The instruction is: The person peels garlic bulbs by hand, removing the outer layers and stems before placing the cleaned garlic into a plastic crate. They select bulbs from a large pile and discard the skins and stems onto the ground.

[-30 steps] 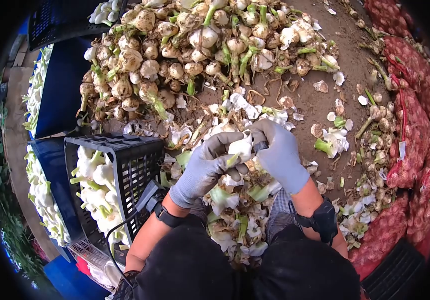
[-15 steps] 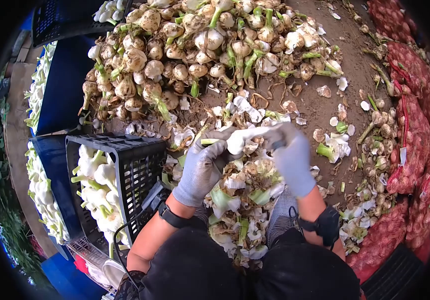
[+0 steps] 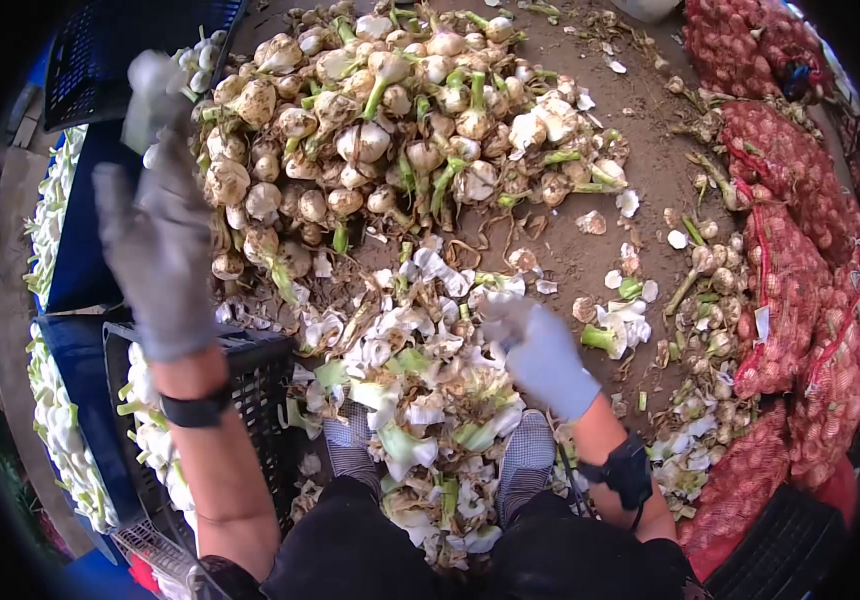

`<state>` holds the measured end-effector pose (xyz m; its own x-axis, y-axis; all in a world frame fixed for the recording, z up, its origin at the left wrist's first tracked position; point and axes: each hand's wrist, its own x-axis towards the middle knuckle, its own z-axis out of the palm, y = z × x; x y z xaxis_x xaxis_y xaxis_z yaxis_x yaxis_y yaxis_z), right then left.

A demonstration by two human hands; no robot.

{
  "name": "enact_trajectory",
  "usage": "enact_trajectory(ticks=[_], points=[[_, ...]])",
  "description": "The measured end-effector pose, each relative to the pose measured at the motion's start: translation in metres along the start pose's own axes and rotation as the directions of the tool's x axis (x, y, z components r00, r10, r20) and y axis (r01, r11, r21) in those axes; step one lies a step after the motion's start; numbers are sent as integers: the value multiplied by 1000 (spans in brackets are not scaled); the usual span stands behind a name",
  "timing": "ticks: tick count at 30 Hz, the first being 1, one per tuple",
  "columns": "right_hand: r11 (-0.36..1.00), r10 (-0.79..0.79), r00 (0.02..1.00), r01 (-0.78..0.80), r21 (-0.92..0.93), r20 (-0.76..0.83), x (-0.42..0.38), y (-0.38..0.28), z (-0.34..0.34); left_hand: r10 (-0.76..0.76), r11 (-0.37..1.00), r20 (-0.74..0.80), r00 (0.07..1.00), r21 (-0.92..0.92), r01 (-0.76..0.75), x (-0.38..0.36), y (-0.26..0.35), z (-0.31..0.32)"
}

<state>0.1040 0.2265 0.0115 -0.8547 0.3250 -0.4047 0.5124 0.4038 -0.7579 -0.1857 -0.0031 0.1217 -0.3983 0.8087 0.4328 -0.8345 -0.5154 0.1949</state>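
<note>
My left hand [image 3: 158, 265], gloved and blurred, is raised at the left with thumb and fingers spread. Just beyond its fingertips is a blurred, peeled white garlic bulb [image 3: 155, 78] with its stem; the hand is not closed around it. My right hand [image 3: 540, 355], also gloved, is low over the right side of the loose peelings [image 3: 415, 375], its fingers curled together; what they hold, if anything, is too blurred to tell. Ahead lies a big heap of soil-stained garlic [image 3: 360, 140] with green stems.
A black crate [image 3: 260, 385] of peeled garlic is at the left, partly behind my left arm. Blue bins [image 3: 90, 230] of white garlic line the far left, with another black crate [image 3: 115, 60] above. Red mesh sacks [image 3: 785, 250] fill the right side. My feet stand among peelings.
My left hand has swung up and left, away from my right hand, and opened; the white bulb is now at the upper left. My right hand has moved slightly down and left. The view has shifted.
</note>
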Motion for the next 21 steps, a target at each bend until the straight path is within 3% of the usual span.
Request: enact_trajectory(ticks=[1,2,3,4,5,6,8,9,10,12,13,16,18,19,21], points=[[991,-131,955,131,-17,-266,18,27,-3,217,976,-115,969,13,-217,19,-3,28],[984,-109,918,155,92,-381,33,19,-21,215,972,-138,967,123,-199,28,-5,37],[983,-156,881,92,-161,-447,53,16,-43,374,779,-199,906,597,-191,36,-28,38],[925,-184,855,-18,-381,-486,68,14,-61,537,399,-164,827,914,-78,39,-56,34],[810,-203,803,-184,-557,-560,86,24,-69,355,466,-299,886,878,110,33,-71,28],[807,-210,796,-186,-560,-567,102,38,-75,165,491,-420,892,820,295,24,-86,17],[546,-161,844,-355,-759,-511,129,64,-84,186,625,-706,683,622,472,8,-131,-15],[495,-59,874,-395,-774,-483,134,70,-86,134,617,-753,644,572,540,-7,-144,-32],[492,-59,872,-398,-774,-486,139,79,-85,85,605,-796,599,519,604,-23,-154,-46],[499,-18,866,-425,-755,-499,149,98,-83,37,586,-844,535,452,672,-51,-171,-70],[620,-27,867,-376,-689,-497,143,100,-78,33,553,-849,528,455,698,-59,-174,-72],[491,-12,893,-388,-780,-451,125,109,-60,10,539,-857,515,438,719,-74,-185,-82],[568,35,909,-361,-740,-416,114,104,-60,26,531,-855,517,450,718,-77,-187,-89],[609,6,917,-320,-726,-400,100,88,-57,78,478,-821,566,529,701,-82,-192,-95],[662,-91,948,-172,-729,-306,73,65,-45,189,186,-685,703,728,659,-71,-202,-82]])
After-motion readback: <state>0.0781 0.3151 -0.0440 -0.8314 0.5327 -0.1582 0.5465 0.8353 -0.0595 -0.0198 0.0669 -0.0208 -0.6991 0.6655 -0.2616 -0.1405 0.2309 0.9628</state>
